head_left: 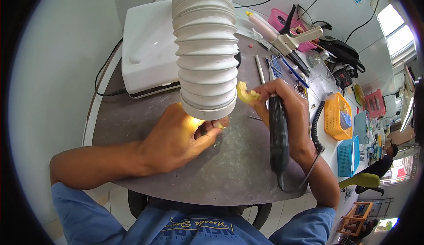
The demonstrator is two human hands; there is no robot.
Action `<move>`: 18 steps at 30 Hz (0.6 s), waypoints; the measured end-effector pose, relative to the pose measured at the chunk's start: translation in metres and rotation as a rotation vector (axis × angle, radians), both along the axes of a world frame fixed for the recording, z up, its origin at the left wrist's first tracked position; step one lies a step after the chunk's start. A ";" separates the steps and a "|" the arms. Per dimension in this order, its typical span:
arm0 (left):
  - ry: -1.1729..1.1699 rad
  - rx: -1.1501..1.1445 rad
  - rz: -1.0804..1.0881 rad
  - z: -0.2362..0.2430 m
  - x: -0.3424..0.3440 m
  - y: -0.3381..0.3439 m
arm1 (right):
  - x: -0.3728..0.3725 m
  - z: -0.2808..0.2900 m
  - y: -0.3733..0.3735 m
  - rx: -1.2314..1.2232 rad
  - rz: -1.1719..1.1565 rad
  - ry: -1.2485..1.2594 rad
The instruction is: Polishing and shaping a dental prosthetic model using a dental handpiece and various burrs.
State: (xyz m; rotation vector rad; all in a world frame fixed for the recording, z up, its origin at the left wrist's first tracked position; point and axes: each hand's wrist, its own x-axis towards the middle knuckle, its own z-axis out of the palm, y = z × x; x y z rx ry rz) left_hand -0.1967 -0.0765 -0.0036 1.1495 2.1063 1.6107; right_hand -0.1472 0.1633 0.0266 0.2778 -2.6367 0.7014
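My right hand [287,101] is wrapped round a black rotary handpiece [278,134] with a coiled cord. Its thumb and fingertips also pinch a yellow, horseshoe-shaped dental cast [247,94] with a toothed edge. To the left, my left hand [176,134] is closed low over the table, lit brightly from above. A small pale-yellow piece [221,125] shows at its fingertips; what kind it is I cannot make out. The white corrugated suction hose [206,46] hangs between the hands and covers part of the left fingers.
A white machine housing [148,46] stands at the back left of the grey table [229,170]. Several slim tools [259,68], a caulking-type gun [287,39], an orange basket [338,128] and a blue basket [348,156] lie rightward. Farther right, a person [386,161] sits.
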 end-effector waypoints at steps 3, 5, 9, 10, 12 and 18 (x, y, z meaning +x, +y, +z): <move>0.019 -0.013 -0.028 0.002 0.003 -0.001 | 0.024 0.004 -0.014 0.004 0.085 0.036; 0.037 -0.024 -0.062 0.001 0.005 -0.001 | 0.033 0.002 -0.019 0.027 0.085 0.008; 0.193 -0.002 -0.046 0.002 0.007 0.004 | 0.040 -0.019 -0.019 0.008 0.144 0.045; 0.284 0.008 -0.034 0.004 0.007 0.005 | 0.042 -0.022 -0.017 0.037 0.163 0.063; 0.297 0.000 -0.014 0.007 0.005 0.007 | 0.042 -0.024 -0.017 0.067 0.189 0.099; 0.230 -0.016 0.022 0.004 0.007 0.010 | 0.037 -0.020 -0.017 0.121 0.255 0.152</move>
